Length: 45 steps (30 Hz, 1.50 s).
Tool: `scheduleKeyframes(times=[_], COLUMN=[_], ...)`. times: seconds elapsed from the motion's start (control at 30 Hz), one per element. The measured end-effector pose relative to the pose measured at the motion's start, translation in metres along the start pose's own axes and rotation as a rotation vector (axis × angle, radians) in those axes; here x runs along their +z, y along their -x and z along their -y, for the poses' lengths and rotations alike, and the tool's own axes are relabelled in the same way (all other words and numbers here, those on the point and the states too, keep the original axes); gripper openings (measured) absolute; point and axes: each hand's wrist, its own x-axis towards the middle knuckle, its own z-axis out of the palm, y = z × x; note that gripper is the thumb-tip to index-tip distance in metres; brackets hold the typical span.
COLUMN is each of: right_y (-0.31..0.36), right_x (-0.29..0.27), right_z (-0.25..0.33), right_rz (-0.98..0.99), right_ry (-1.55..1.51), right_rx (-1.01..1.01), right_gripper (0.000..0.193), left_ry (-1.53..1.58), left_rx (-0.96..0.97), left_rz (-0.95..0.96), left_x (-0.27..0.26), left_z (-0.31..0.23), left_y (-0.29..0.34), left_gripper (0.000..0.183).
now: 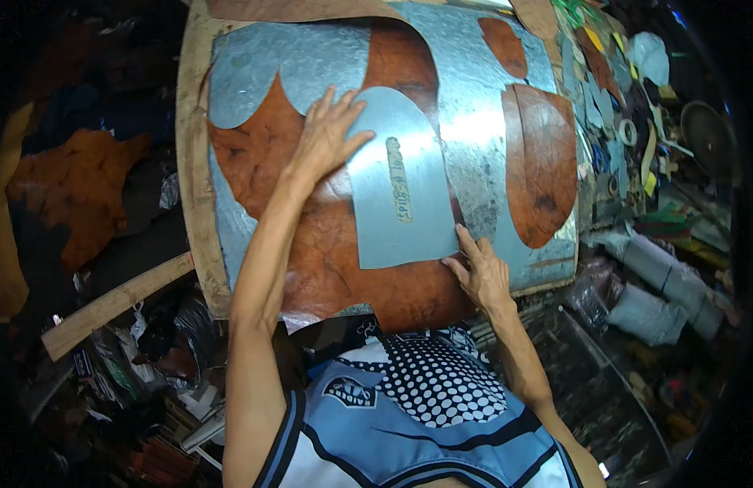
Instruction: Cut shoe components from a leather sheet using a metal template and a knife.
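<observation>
A grey, round-topped flat template with dark handwriting on a strip down its middle lies on a brown leather hide. My left hand rests with fingers spread at the template's upper left edge, its fingertips on the grey sheet. At the lower right corner is my right hand. Its index finger reaches along the right edge and its thumb touches near the bottom edge, the two apart. The other right fingers are curled and partly hidden. I see no tool in either hand.
Under the hide is a metal-topped board with a wooden edge. Cut leather pieces lie on its right side. Scraps and a tape roll crowd beyond it. Wrapped rolls lie right; another hide lies left.
</observation>
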Motion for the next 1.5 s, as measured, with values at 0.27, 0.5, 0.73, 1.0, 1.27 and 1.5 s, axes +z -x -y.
scheduleKeyframes(times=[0.27,0.5,0.73,1.0,1.27,1.5], right_y=[0.004,0.012,0.010,0.012,0.006,0.008], right_x=[0.004,0.013,0.015,0.012,0.010,0.013], right_z=[-0.012,-0.017,-0.017,-0.022,-0.023,-0.025], right_rz=[-0.083,-0.171,-0.200,-0.190,-0.251,-0.185], right_ry=[-0.115,-0.093,-0.119,-0.193,-0.169,-0.178], right_rx=[0.000,0.018,0.028,0.065,0.010,0.005], right_gripper=[0.051,0.047,0.044,0.044,0.043,0.045], left_ry=[-0.061,-0.086,-0.057,0.045,-0.044,0.010], left_rx=[0.026,0.057,0.071,0.045,0.087,0.109], left_rz=[0.067,0.032,0.027,-0.015,0.046,0.056], left_x=[0.006,0.008,0.002,0.011,0.004,0.001], left_z=[0.010,0.008,0.008,0.006,0.009,0.007], left_y=[0.015,0.015,0.015,0.013,0.007,0.007], left_gripper=[0.060,0.061,0.064,0.071,0.069,0.065])
